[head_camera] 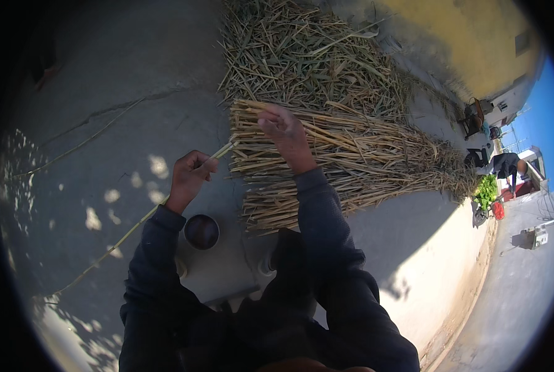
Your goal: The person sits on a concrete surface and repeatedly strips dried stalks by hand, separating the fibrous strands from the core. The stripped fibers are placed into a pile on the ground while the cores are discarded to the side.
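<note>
My left hand [191, 176] is closed around a long thin plant stalk [133, 229], whose cut end sticks out past my fingers towards the piled stalks. The rest of that stalk runs back under my sleeve to the lower left. My right hand [284, 132] is raised over a pile of dry cut stalks [342, 149], fingers curled; whether it holds anything cannot be made out. The stalks lie with their cut ends towards my left hand. Near my left wrist a round bowl [201, 232] with dark contents stands on the concrete.
A heap of loose leaves and stems [305, 51] lies beyond the stalks. Another long stalk [84, 142] rests on the concrete at left. At far right are a person in dark clothes [505, 166], a green leafy plant [487, 191], a red bag [497, 210] and a yellow wall [472, 32].
</note>
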Available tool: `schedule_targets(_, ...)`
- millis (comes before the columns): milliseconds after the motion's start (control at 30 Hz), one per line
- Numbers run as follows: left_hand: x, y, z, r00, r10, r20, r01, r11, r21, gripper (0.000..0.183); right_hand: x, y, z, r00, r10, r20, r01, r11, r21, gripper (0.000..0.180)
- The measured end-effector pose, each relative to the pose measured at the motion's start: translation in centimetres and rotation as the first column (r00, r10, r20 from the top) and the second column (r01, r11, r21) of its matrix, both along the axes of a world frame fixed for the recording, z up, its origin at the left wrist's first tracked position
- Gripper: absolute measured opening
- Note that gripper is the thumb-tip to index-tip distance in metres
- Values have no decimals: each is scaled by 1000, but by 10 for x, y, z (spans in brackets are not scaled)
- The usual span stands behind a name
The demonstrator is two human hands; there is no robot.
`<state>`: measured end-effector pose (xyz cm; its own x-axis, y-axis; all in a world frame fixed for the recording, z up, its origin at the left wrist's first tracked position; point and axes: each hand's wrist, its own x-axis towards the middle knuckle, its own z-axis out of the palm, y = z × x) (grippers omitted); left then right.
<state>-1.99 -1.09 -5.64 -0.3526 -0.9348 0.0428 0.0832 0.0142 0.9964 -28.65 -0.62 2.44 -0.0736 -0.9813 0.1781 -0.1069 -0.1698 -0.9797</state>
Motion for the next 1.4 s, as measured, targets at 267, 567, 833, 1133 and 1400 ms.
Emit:
schedule_targets(267, -1, 29, -1, 997, -71, 39, 72, 997, -10, 16, 73, 62, -54, 977, -2, 214, -20, 995, 101, 34)
schedule_targets(567, 30, -12, 22, 960, 271, -70, -269, 962, 38, 20, 78, 64, -56, 972, -94, 216, 70, 991, 114, 27)
schedule_targets(833, 44, -3, 4, 814, 325, 481, 136, 699, -702, 25, 64, 56, -54, 981, -161, 107, 150, 983, 105, 28)
schedule_targets(1133, 46, 10, -6, 756, 206, 621, 313, 719, -620, 34, 66, 70, -43, 970, -242, -8, 242, 970, 22, 23)
schedule_targets(1400, 68, -10, 27, 522, 614, 592, 327, 498, -803, 28, 77, 87, -57, 983, -179, -47, 182, 981, 67, 21)
